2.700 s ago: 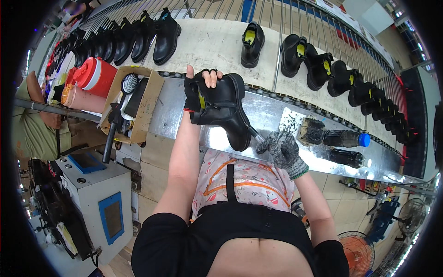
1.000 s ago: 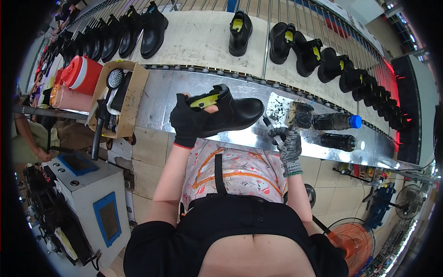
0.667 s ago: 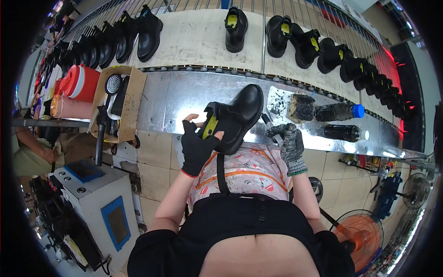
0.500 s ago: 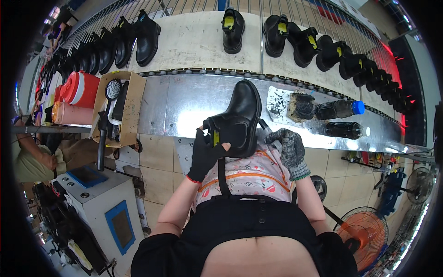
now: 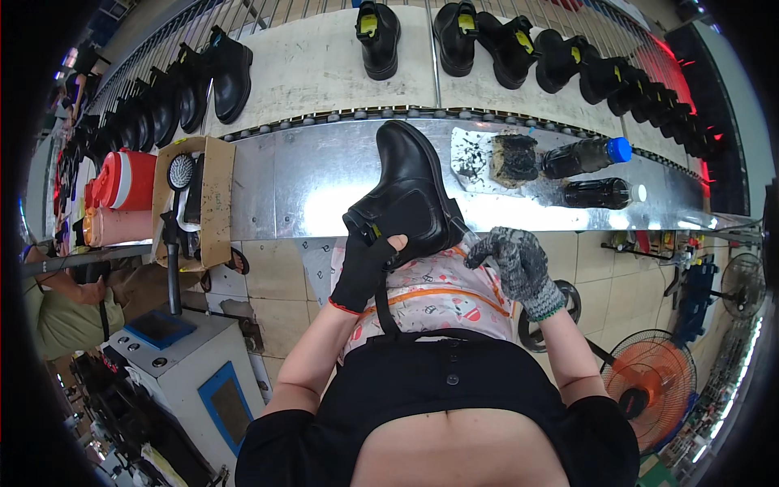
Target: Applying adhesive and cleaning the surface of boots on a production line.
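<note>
My left hand (image 5: pixel 367 264), in a black fingerless glove, grips a black ankle boot (image 5: pixel 408 192) by its opening, toe pointing away over the steel bench (image 5: pixel 300 174). The boot's heel rests near my patterned apron (image 5: pixel 434 292). In a grey knit glove, my right hand (image 5: pixel 513 264) is at the boot's heel side with its fingers curled; whether it pinches something small I cannot make out.
A conveyor (image 5: pixel 316 61) behind the bench carries several black boots (image 5: pixel 377 28). On the bench lie a blackened sponge (image 5: pixel 513 157) and two dark bottles (image 5: pixel 580 157). A cardboard box (image 5: pixel 195 203) with brushes, a red jug (image 5: pixel 126 178), a fan (image 5: pixel 649 390) and another person (image 5: pixel 65 312) are around.
I lifted the boot off the bench, turned it over in my left hand and brought it down toward my lap, toe now pointing away. My right hand stayed by the heel.
</note>
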Demonstrator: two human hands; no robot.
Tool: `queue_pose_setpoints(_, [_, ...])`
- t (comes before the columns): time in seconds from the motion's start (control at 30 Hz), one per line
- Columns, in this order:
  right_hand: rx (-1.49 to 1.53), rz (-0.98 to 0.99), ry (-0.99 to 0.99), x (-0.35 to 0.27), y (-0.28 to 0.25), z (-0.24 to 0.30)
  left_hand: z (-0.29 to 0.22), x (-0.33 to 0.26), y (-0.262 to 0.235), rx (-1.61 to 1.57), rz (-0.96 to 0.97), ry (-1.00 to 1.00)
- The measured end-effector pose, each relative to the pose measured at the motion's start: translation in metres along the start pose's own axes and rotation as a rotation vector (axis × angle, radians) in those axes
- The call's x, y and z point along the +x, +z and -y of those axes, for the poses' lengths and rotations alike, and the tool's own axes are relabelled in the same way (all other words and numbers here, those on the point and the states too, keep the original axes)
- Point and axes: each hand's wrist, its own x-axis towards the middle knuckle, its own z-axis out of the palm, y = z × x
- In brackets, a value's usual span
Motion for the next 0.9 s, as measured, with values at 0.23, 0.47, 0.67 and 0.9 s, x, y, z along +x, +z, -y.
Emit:
queue_pose_setpoints(0.23, [-0.333, 0.047, -0.058, -0.021, -0.016, 0.021, -0.018, -0.003, 0.025, -0.197, -0.046, -0.128])
queue_pose_setpoints(0.47, [-0.223, -0.101, -0.128, -0.026, -0.013, 0.019, -0.025, 0.002, 0.034, -0.362, -0.013, -0.07])
queue_pose_setpoints(0.67, [-0.106, -0.178, -0.17, -0.024, -0.004, 0.015, -0.043, 0.004, 0.031, -0.577, -0.026, -0.139])
queue_pose_setpoints(0.9, [0.692, -0.765, 0.389, -0.003, 0.032, -0.053, -0.065, 0.013, 0.019, -0.748, 0.017, -0.089])
